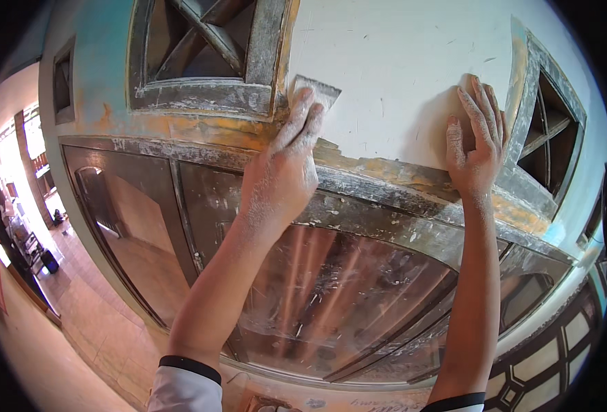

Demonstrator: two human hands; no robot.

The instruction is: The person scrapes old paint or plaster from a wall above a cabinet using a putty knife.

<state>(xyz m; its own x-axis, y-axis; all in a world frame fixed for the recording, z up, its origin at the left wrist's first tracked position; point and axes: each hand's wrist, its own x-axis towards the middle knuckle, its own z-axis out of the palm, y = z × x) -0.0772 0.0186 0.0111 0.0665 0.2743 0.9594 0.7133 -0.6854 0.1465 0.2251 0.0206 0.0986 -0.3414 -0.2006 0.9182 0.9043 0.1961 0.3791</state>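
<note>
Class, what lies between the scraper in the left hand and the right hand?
Between the scraper and the right hand, the head view shows only white wall, with a few small dark marks and a shadow beside that hand.

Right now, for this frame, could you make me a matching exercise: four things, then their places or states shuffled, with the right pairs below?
Things:
1. Left hand
2. Floor
3. Scraper
4. Right hand

Places or states:
A. Tiled, toward the picture's lower left
B. Laid on the white wall, holding no tool
C. Fingers on a tool
D. Grey-edged, beneath fingertips

Pairs: 1-C, 2-A, 3-D, 4-B
</note>
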